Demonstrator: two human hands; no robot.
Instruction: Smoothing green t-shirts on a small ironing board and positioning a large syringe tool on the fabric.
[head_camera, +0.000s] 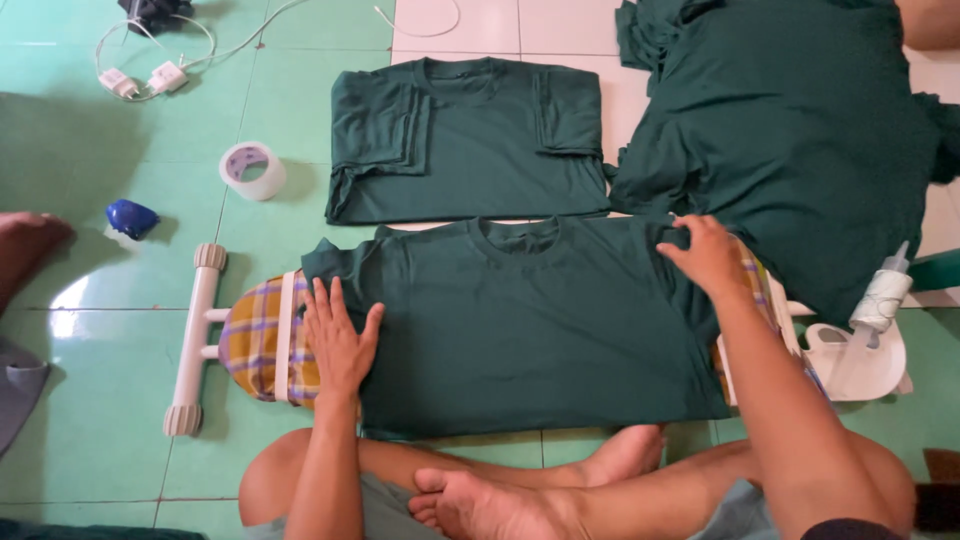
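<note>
Fabric of a dark green T-shirt (530, 320) lies spread face up across a low ironing board (262, 340) with a yellow plaid cover, collar pointing away from the person, hem near the crossed legs. The left hand (338, 340) rests flat with its fingers spread on the shirt's left edge, where cloth meets the plaid cover, so nothing is clamped in that grip. The right hand (708, 255) sits at the shirt's right shoulder with its fingers curled onto the sleeve seam; its grip looks pinched on the cloth, though the fingertips are partly hidden. To do this smoothing and folding well, I judge that the flat palm should keep pinning the body while the other hand draws the sleeve taut and level, so that the fold line runs straight from shoulder to hem and no crease is trapped beneath. Pulling too hard could drag the shirt off the narrow board. Just beyond the collar lies a folded green T-shirt (465, 140) on the tiled floor (120, 400), sleeves tucked in, a fair pattern for the fold. To its right is a loose heap of green garments (800, 130). A roll of tape (252, 170), a small blue object (131, 218) and white chargers with cables (145, 78) lie farther left; a white iron rest with a spray bottle (880, 300) stands at the right.
</note>
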